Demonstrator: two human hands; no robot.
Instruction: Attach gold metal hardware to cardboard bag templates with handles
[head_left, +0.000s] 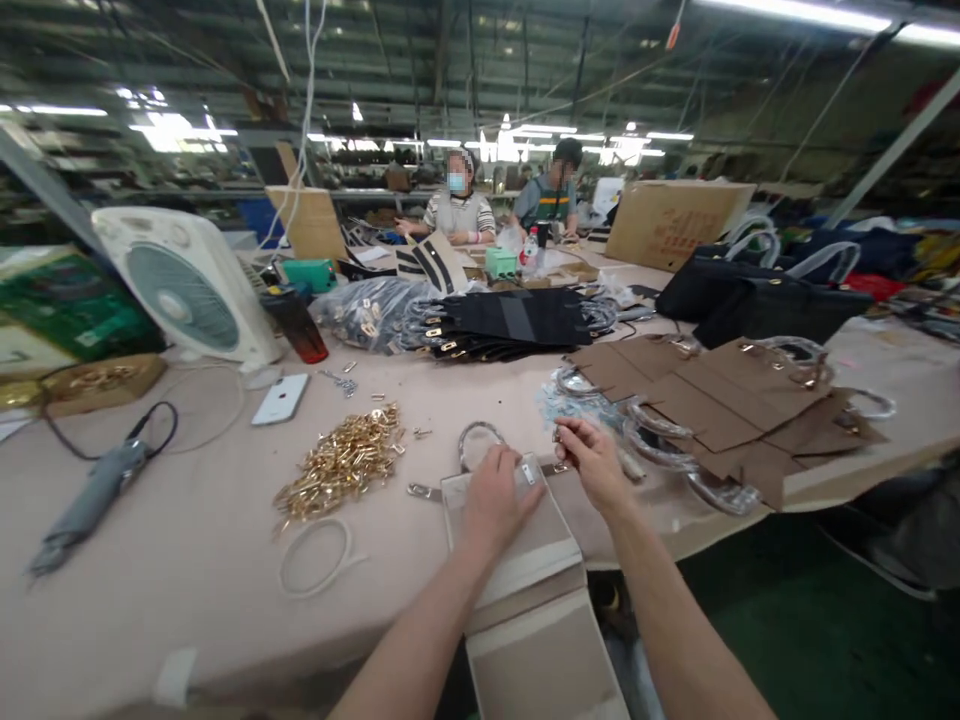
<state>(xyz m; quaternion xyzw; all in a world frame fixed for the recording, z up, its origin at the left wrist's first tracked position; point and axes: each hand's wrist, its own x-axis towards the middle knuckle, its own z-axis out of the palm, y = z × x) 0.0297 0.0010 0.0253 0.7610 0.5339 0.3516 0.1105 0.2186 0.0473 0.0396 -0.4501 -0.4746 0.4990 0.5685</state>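
My left hand lies on top of a beige bag panel that hangs over the table's near edge, fingers curled over its upper flap next to a small metal clasp. My right hand is just to the right, its fingertips pinched on the bag's strap end or a small fitting that I cannot make out. A plastic-wrapped handle loop pokes out behind the left hand. A heap of gold metal fittings lies to the left of the bag.
Brown bag panels with wrapped handles are stacked at the right, black bags behind. A white fan, a phone and a grey electric tool lie on the left. Two people sit at the far end.
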